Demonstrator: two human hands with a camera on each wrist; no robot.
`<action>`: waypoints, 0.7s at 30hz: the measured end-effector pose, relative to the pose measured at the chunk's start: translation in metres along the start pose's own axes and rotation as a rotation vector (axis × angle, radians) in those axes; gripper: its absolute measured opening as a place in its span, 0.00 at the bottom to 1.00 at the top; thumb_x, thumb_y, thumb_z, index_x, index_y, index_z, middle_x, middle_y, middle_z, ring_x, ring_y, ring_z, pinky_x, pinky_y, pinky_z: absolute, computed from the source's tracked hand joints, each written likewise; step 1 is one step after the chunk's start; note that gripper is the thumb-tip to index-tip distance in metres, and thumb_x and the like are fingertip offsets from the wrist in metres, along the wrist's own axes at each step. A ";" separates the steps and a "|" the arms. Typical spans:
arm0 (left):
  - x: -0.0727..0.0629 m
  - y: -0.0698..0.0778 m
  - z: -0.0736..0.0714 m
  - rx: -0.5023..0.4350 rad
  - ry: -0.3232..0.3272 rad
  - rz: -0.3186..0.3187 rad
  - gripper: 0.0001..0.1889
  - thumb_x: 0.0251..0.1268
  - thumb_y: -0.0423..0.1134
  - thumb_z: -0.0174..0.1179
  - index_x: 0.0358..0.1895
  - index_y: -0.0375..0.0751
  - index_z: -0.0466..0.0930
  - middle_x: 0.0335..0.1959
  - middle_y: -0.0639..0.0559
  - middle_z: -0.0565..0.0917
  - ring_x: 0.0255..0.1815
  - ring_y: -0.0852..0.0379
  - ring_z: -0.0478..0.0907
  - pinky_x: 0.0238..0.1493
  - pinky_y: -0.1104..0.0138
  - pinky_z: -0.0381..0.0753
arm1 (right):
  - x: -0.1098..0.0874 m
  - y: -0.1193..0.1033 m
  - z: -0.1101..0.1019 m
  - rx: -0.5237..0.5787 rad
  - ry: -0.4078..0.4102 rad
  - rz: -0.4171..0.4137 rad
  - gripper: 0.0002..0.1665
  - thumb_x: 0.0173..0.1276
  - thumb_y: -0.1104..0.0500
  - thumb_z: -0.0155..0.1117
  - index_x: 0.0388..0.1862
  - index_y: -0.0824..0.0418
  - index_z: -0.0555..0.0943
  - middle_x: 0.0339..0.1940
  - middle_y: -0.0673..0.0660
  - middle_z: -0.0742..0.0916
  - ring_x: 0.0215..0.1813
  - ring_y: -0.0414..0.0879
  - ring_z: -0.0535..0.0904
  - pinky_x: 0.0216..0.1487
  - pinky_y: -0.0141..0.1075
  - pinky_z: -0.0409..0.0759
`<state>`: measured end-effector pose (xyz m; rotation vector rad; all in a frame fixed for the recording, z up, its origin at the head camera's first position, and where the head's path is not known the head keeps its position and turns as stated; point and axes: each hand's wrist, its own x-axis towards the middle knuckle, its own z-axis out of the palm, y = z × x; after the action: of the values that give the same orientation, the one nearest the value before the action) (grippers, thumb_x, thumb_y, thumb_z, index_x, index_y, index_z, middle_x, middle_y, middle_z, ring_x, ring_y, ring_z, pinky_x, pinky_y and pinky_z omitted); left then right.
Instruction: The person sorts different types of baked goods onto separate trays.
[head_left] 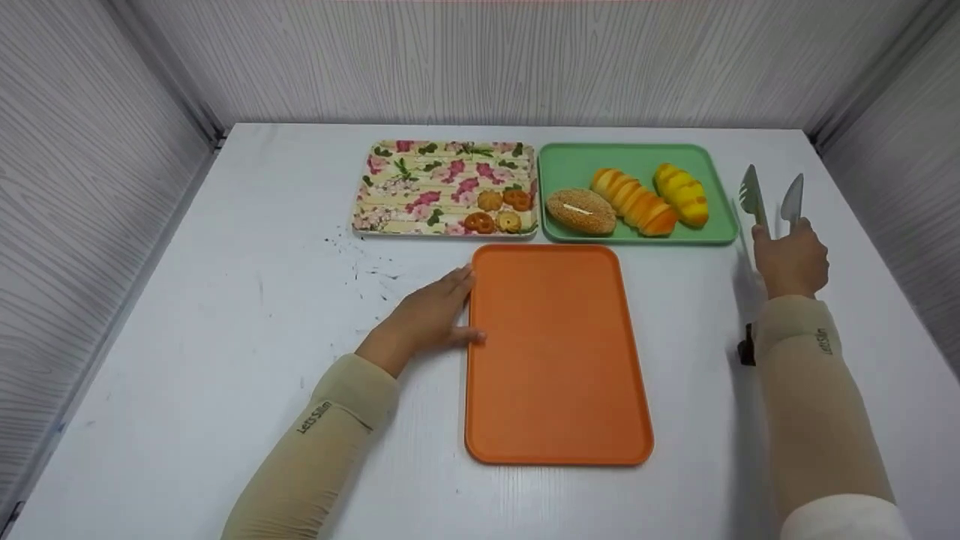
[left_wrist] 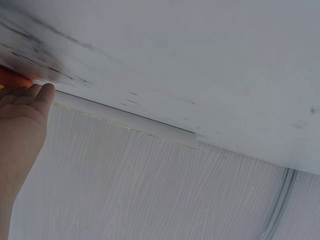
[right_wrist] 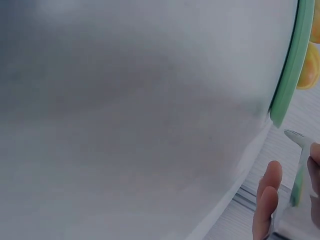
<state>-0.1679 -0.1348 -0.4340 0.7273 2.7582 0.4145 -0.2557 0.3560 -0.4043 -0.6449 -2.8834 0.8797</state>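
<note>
In the head view my left hand [head_left: 427, 313] touches the left rim of an orange tray [head_left: 555, 352], thumb over the edge and fingers along its side. The left wrist view catches the same hand [left_wrist: 22, 117] with its fingers extended beside the tray's orange edge [left_wrist: 12, 78]. On the right, my right hand [head_left: 793, 259] grips metal food tongs [head_left: 752, 196], whose two arms stand apart with nothing between them. They are just right of a green tray [head_left: 637, 155] bearing a sesame bun [head_left: 581, 211], a striped loaf [head_left: 634, 201] and a yellow bread roll [head_left: 681, 195].
A floral tray [head_left: 420, 180] adjoins the green tray on its left, with several small cookies [head_left: 490, 199] in its near right corner. Dark scuffs [head_left: 382, 275] mark the white table [head_left: 247, 315]. Wood-grain panels [head_left: 510, 64] enclose the back and sides.
</note>
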 end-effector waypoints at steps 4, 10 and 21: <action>0.000 0.000 0.000 -0.003 0.000 -0.001 0.52 0.60 0.67 0.54 0.76 0.36 0.44 0.77 0.47 0.43 0.76 0.51 0.43 0.72 0.59 0.49 | 0.001 0.002 -0.001 -0.027 -0.025 0.018 0.52 0.69 0.34 0.42 0.72 0.75 0.52 0.63 0.78 0.69 0.60 0.75 0.67 0.57 0.64 0.67; 0.000 0.000 0.001 -0.011 -0.008 -0.008 0.51 0.60 0.67 0.53 0.76 0.37 0.43 0.77 0.48 0.42 0.76 0.52 0.41 0.72 0.59 0.47 | 0.000 0.001 -0.001 -0.057 -0.054 0.050 0.51 0.69 0.34 0.42 0.70 0.78 0.53 0.62 0.79 0.70 0.60 0.74 0.67 0.56 0.62 0.69; -0.001 0.000 0.000 -0.007 -0.011 0.003 0.52 0.60 0.67 0.53 0.76 0.36 0.43 0.77 0.48 0.41 0.76 0.52 0.40 0.72 0.60 0.46 | -0.005 0.000 -0.001 -0.058 -0.090 0.060 0.52 0.69 0.34 0.43 0.72 0.76 0.50 0.64 0.79 0.67 0.62 0.74 0.64 0.59 0.61 0.66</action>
<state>-0.1677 -0.1353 -0.4335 0.7302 2.7441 0.4195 -0.2513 0.3544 -0.4029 -0.7180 -2.9947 0.8560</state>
